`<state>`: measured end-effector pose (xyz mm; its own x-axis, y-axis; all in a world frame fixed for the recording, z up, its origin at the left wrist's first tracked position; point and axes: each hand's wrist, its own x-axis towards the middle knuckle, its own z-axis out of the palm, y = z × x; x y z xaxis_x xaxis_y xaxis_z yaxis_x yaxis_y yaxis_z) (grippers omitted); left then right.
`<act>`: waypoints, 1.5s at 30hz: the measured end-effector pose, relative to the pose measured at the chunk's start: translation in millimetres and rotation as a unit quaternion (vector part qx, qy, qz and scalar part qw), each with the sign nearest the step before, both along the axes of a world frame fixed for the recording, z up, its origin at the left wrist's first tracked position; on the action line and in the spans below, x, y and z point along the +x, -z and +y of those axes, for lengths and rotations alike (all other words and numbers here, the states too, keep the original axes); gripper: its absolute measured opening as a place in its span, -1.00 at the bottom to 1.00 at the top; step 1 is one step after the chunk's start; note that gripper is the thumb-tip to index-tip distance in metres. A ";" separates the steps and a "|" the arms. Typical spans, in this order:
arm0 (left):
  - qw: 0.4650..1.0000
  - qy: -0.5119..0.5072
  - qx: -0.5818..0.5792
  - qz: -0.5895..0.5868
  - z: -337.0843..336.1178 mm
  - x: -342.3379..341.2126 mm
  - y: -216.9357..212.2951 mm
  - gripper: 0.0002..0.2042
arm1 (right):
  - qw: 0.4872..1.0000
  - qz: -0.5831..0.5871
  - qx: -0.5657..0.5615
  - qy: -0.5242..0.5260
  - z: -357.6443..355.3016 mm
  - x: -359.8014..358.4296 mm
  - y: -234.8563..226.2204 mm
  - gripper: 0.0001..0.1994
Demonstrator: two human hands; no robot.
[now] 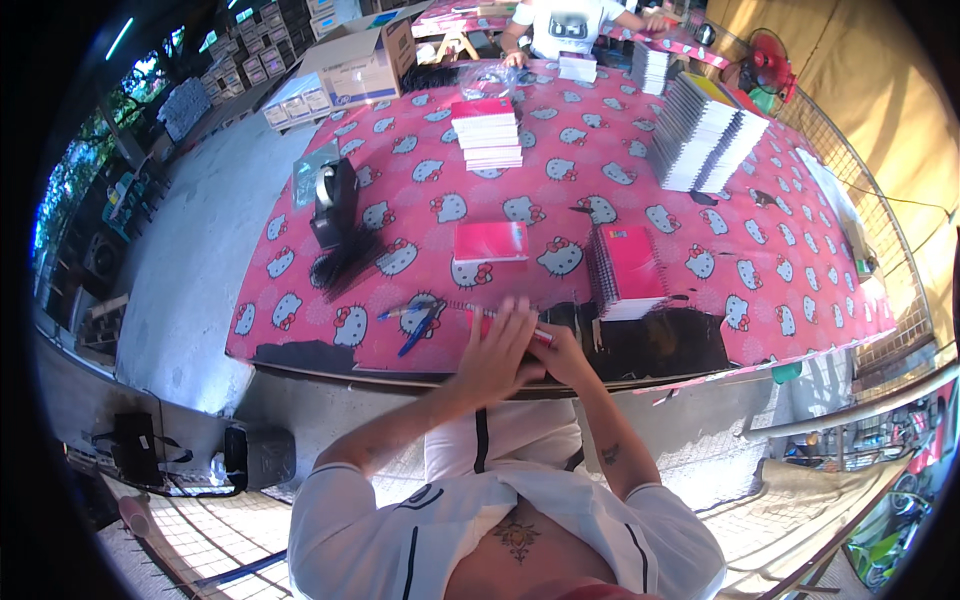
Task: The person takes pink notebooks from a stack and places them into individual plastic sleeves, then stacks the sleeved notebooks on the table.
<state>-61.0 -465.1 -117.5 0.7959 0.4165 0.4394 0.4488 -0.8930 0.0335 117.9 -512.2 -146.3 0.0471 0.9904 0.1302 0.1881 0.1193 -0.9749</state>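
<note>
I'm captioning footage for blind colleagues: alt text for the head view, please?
The wearer's left grip and right grip meet over what looks like a pink spiral notebook, mostly covered. Blue pens and stacked notebooks lie about the cat-print table; another person is across it.

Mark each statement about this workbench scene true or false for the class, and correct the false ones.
1. The left hand and right hand are together at the near edge of the table. True.
2. The blue pens lie to the right of the hands. False: they lie to the left.
3. A stack of red spiral notebooks sits to the right of the hands. True.
4. The cardboard box is at the near right corner. False: it is at the far left.
5. The single pink notebook stands upright. False: it lies flat.
6. A red fan shows at the far right. True.
</note>
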 end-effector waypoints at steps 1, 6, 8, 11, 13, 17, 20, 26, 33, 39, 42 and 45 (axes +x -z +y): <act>1.000 0.020 -0.008 0.011 -9.2 -9.4 17.7 -0.16 | 1.000 -0.015 0.004 0.007 -1.2 -3.6 -4.9 -0.62; 1.000 -0.011 0.007 0.003 12.7 14.1 -19.4 -0.13 | 1.000 -0.006 0.011 0.024 0.1 -7.3 0.5 -0.61; 0.999 0.023 -0.026 -0.019 -10.9 -3.0 5.2 -0.18 | 0.995 0.020 0.000 0.094 -0.6 -14.1 -11.0 -0.62; 0.961 0.059 -0.193 -0.190 -21.5 -7.0 -6.1 -0.29 | 0.987 -0.023 0.013 0.161 -6.9 -31.6 -51.4 -0.58; 0.906 0.063 -0.323 -0.267 -22.5 -9.3 -21.7 -0.34 | 0.977 -0.061 0.118 0.167 -10.5 -42.7 -59.7 -0.43; 0.795 0.042 -0.499 -0.342 -8.2 -19.7 -37.2 -0.56 | 0.978 -0.115 0.144 0.099 -29.3 -55.0 -94.8 -0.36; 0.747 0.076 -0.558 -0.352 4.7 -36.7 -31.2 -0.66 | 0.891 -0.360 0.235 0.148 -30.1 -46.7 -96.9 -0.48; 0.840 0.042 -0.426 -0.334 37.7 -32.2 22.5 -0.69 | 0.880 -0.397 0.231 0.124 -0.2 -45.2 -79.4 -0.78; 0.921 -0.031 -0.299 -0.248 49.8 -45.7 13.9 -0.62 | 0.855 -0.481 0.156 0.115 7.4 -47.5 -76.3 -0.75; 0.976 -0.208 -0.012 -0.058 78.1 -109.7 8.3 -0.51 | 0.891 -0.413 0.152 0.114 8.7 -48.2 -82.1 -0.80; 0.977 -0.165 -0.096 -0.092 80.0 -113.3 4.6 -0.55 | 0.892 -0.405 0.159 0.119 11.6 -46.0 -78.5 -0.78; 0.828 -0.147 -0.466 -0.276 68.9 -105.4 7.2 -0.62 | 0.892 -0.397 0.170 0.134 14.0 -47.0 -76.2 -0.82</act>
